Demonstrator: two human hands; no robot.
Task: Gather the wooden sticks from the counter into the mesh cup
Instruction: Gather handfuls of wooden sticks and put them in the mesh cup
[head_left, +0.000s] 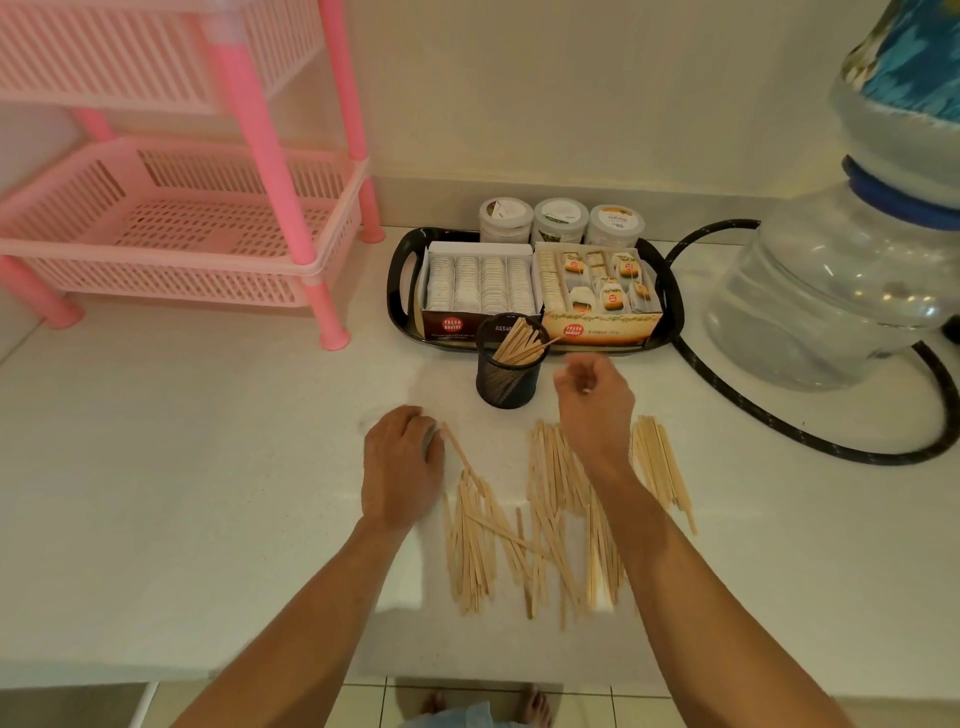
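A black mesh cup stands on the white counter with several wooden sticks leaning in it. Many more wooden sticks lie spread across the counter in front of it. My left hand rests palm down at the left edge of the pile, its fingers curled on one wooden stick that angles out to the right. My right hand hovers just right of the cup above the pile, fingers loosely curled, with nothing visible in it.
A black tray with two tea-bag boxes and three jars sits behind the cup. A pink plastic rack stands at the left. A large water bottle and a black hose are at the right.
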